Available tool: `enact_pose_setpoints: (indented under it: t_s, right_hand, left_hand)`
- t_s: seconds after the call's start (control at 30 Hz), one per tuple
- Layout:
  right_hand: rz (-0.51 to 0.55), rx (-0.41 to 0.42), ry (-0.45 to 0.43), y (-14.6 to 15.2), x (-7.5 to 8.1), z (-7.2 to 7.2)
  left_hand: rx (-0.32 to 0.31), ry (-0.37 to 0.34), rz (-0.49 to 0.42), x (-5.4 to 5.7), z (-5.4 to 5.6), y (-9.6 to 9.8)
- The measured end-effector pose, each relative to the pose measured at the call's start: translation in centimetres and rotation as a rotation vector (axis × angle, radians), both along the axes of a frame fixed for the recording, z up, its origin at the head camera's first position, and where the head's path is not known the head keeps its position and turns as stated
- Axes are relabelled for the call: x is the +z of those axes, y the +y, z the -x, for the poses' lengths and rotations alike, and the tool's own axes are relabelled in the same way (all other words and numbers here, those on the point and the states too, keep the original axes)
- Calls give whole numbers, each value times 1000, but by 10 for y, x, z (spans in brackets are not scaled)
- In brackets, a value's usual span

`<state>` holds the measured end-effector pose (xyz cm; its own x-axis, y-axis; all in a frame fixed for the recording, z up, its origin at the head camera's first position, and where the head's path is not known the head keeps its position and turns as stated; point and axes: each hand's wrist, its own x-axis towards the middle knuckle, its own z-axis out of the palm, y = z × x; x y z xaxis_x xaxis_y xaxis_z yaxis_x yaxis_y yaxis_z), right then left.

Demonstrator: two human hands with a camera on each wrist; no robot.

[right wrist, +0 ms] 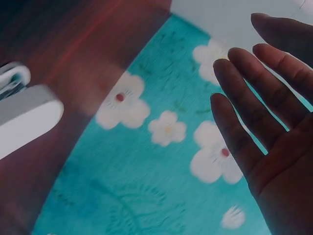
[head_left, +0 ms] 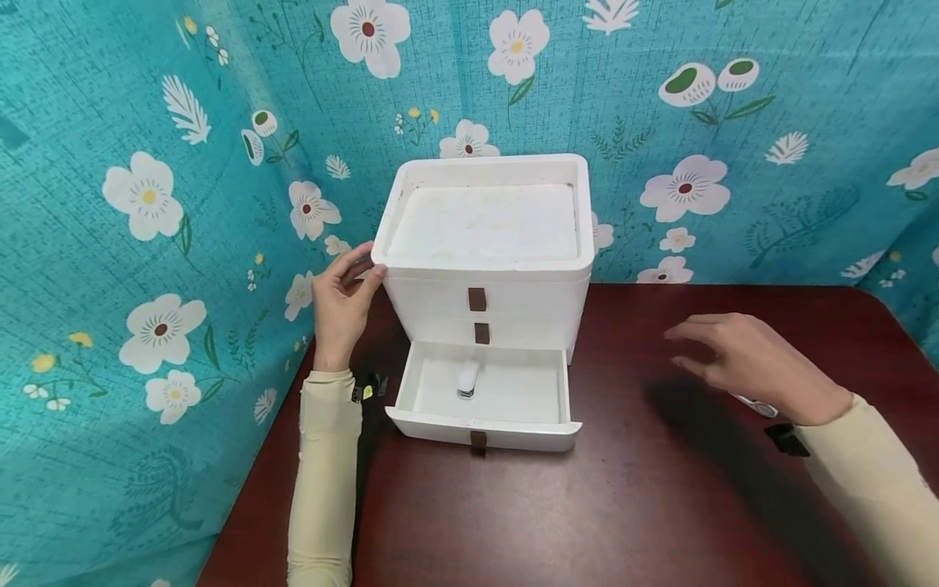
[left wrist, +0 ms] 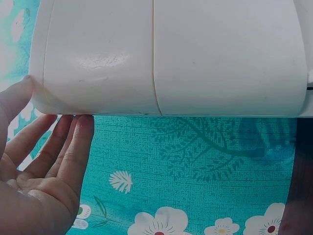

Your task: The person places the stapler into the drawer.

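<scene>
A white drawer unit (head_left: 484, 306) stands on the table with its bottom drawer (head_left: 524, 391) pulled out. Inside that drawer lies a small white object with a metal-looking end (head_left: 467, 379). My left hand (head_left: 345, 306) touches the unit's upper left front corner, thumb at the front, and its fingertips rest against the side wall (left wrist: 225, 58). To the right of the unit, my right hand (head_left: 748, 355) hovers above the table and holds nothing; its fingers are extended (right wrist: 244, 98). Partly hidden below it is a white object with a rounded end (head_left: 759, 406), seen larger in the right wrist view.
The unit has a shallow top tray (head_left: 484, 224) with a raised rim and brown pull tabs (head_left: 477, 299) on the drawer fronts. Flowered teal cloth (head_left: 161, 244) hangs behind and left of the dark red table (head_left: 623, 505).
</scene>
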<state>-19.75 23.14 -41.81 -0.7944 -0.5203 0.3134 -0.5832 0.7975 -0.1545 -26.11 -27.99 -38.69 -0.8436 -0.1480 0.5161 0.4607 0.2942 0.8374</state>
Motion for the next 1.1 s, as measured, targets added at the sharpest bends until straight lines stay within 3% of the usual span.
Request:
enact_pose_setpoints:
  t_s: [0.33,0.77,0.9,1.1]
  right_hand:
    - [9,-166,-108,41,-18,-3]
    - [-121,-311,-276,72,-40,-3]
    - [-146,-335,-342,76,-44,-1]
    - [-119,-321,-361,82,-51,-2]
  left_hand:
    - [-19,14,-5,-1,3,2]
    - [-6,17,-1,-2,3,-1]
    - [-5,20,0,-1,2,-1]
    - [-7,19,0,-3,3,-2]
